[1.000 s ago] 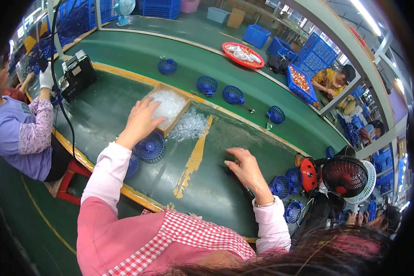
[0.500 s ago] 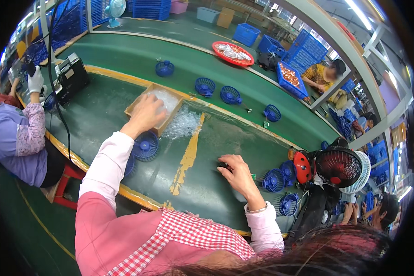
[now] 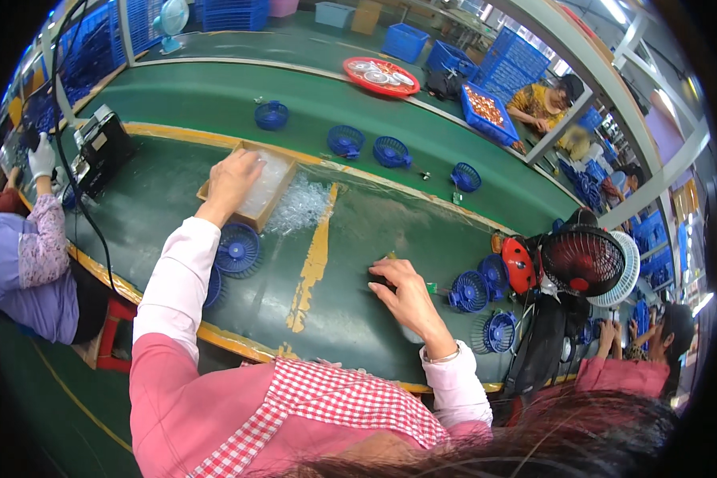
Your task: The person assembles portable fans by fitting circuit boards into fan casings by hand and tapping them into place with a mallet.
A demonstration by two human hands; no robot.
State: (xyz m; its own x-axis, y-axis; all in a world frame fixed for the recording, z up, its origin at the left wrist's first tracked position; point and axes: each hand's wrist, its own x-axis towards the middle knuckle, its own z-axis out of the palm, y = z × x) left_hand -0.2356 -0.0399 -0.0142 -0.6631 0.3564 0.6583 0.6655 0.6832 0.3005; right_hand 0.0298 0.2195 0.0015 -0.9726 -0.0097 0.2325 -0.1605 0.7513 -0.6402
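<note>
My left hand (image 3: 233, 185) is at the left side of a shallow cardboard box (image 3: 279, 193), its fingers bent together over the clear contents (image 3: 271, 170); whatever they pinch is hidden. Beside the box lies a loose heap of small clear plastic pieces (image 3: 299, 205). Below my left wrist is a blue round slatted housing (image 3: 238, 248), with another partly covered by my sleeve. Over the green tabletop, my right hand (image 3: 409, 299) is closed on a small dark object (image 3: 380, 280), mostly covered by the fingers. A small green piece (image 3: 431, 287) shows near its knuckles.
Several blue housings (image 3: 469, 291) stand to the right, near a red spotted object (image 3: 519, 264) and a black fan (image 3: 583, 263). More housings (image 3: 346, 142) lie on the green belt (image 3: 207, 95). A co-worker (image 3: 28, 263) sits at left, by a black machine (image 3: 103, 145) and hanging cable.
The whole view has shifted slightly, moving the bench leftward in the picture. My left hand has drawn a little toward the box's left edge. My right hand stays nearly in place, still gripping the dark object.
</note>
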